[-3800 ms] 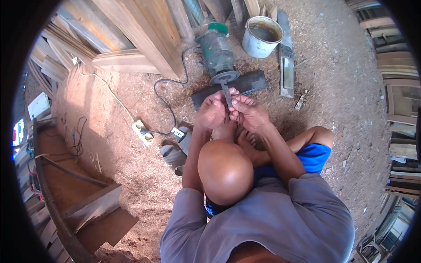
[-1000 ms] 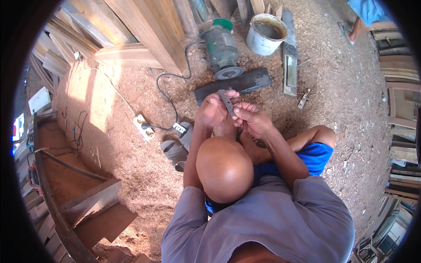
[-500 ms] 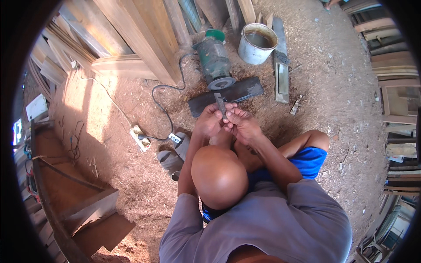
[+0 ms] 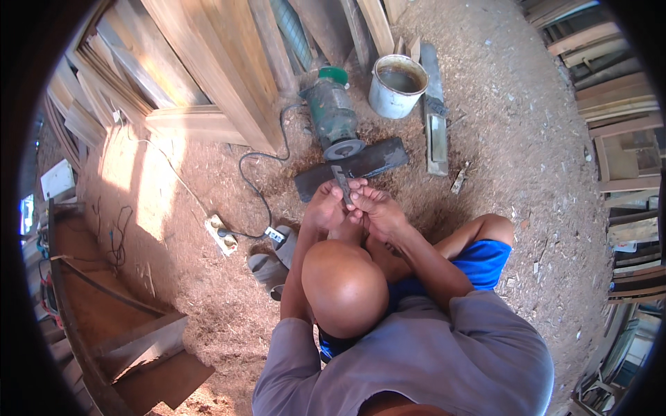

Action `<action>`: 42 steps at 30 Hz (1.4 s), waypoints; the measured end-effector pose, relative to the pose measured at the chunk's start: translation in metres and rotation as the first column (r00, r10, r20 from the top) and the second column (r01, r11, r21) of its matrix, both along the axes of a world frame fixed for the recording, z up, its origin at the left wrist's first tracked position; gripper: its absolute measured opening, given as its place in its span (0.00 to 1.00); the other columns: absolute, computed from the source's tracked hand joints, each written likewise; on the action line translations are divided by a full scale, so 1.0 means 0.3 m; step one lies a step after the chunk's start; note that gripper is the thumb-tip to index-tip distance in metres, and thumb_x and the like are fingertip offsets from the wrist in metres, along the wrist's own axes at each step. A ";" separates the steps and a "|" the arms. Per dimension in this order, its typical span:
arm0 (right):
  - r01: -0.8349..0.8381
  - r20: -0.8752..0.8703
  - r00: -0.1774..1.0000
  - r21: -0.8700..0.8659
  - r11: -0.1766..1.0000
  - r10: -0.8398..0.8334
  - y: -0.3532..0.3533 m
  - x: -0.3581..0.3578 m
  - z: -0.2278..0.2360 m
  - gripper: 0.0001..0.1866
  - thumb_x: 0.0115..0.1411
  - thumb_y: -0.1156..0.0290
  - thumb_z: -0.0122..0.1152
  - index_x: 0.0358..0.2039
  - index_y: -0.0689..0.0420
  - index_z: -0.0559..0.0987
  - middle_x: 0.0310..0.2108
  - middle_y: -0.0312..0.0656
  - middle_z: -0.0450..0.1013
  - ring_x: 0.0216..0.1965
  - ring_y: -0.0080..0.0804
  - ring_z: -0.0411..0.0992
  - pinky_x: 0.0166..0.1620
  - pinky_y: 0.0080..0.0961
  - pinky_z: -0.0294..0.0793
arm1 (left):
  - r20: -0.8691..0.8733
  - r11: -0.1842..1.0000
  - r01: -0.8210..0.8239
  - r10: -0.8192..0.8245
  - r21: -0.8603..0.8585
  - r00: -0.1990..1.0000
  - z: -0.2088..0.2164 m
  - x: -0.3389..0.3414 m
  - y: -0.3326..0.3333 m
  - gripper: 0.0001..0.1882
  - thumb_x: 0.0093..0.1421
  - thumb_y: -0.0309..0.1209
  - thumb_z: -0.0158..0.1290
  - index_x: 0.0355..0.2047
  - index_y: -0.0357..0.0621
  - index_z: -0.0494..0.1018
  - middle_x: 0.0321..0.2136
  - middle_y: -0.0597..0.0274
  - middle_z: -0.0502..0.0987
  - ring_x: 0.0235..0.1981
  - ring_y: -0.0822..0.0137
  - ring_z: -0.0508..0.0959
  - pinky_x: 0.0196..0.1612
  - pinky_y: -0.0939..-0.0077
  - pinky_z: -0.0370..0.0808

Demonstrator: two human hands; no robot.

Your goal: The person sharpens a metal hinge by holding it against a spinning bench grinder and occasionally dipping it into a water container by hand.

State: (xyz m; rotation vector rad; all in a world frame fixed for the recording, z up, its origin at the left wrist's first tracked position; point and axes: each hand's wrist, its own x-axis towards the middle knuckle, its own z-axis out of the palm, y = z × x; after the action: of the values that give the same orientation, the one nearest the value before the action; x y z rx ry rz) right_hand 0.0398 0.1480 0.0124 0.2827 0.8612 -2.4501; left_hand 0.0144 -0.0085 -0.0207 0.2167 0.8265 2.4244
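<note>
Between the fingertips of both hands I hold a small flat grey metal blade (image 4: 340,179), its upper end pointing away from me. My left hand (image 4: 325,206) pinches its left side and my right hand (image 4: 379,210) grips it lower down, from the right. Just beyond the blade's tip is the grinding wheel (image 4: 345,149) of a green electric motor (image 4: 330,111). A dark wooden block (image 4: 383,158) lies crosswise on the ground under the wheel. From this angle I cannot tell whether blade and wheel touch.
A white bucket of murky liquid (image 4: 390,102) stands right of the motor, beside a long board bearing a sharpening stone (image 4: 436,142). Left of me lie a power strip (image 4: 220,236), a cord and a pair of sandals (image 4: 267,269). Timber (image 4: 208,62) leans at the back left.
The whole view has shifted, so the motor, bucket and hands sit slightly lower in the picture. Both hands keep their grip on the blade.
</note>
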 end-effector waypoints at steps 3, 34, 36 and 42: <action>-0.043 -0.004 0.999 -0.025 0.999 0.042 0.012 0.000 -0.003 0.06 0.61 0.73 0.56 0.39 0.58 0.74 0.27 0.35 0.70 0.26 0.18 0.67 0.29 0.13 0.68 | -0.030 1.000 -0.031 0.031 0.000 0.999 -0.002 -0.005 0.011 0.21 0.59 0.45 0.55 0.42 0.39 0.73 0.50 0.54 0.72 0.27 0.71 0.75 0.28 0.71 0.78; 0.262 -0.354 0.925 0.332 0.906 -0.138 0.010 -0.002 0.128 0.06 0.57 0.79 0.59 0.36 0.62 0.76 0.29 0.37 0.75 0.27 0.15 0.69 0.31 0.13 0.68 | 0.082 0.946 -0.322 0.318 0.036 0.945 0.008 -0.029 0.048 0.06 0.62 0.20 0.47 0.38 0.38 0.72 0.38 0.55 0.76 0.43 0.64 0.76 0.47 0.68 0.75; 0.264 -0.356 0.922 0.290 0.920 -0.153 0.008 -0.002 0.132 0.06 0.57 0.79 0.60 0.36 0.63 0.76 0.28 0.36 0.75 0.26 0.15 0.68 0.30 0.13 0.68 | 0.106 0.939 -0.345 0.343 0.002 0.933 0.024 -0.023 0.056 0.04 0.62 0.22 0.48 0.36 0.39 0.72 0.37 0.55 0.76 0.40 0.65 0.77 0.44 0.68 0.76; 0.254 -0.341 0.930 0.330 0.909 -0.136 -0.002 -0.005 0.127 0.06 0.56 0.79 0.61 0.35 0.62 0.76 0.27 0.35 0.74 0.26 0.15 0.68 0.30 0.12 0.68 | 0.123 0.941 -0.338 0.336 0.000 0.934 0.022 -0.026 0.055 0.03 0.63 0.25 0.49 0.33 0.40 0.72 0.36 0.55 0.77 0.37 0.66 0.77 0.41 0.69 0.77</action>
State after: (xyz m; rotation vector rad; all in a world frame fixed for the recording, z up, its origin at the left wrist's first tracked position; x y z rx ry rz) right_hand 0.0381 0.1475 0.0505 0.1188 1.5072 -2.5439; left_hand 0.0065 0.0079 -0.0142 -0.0734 0.8389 2.7346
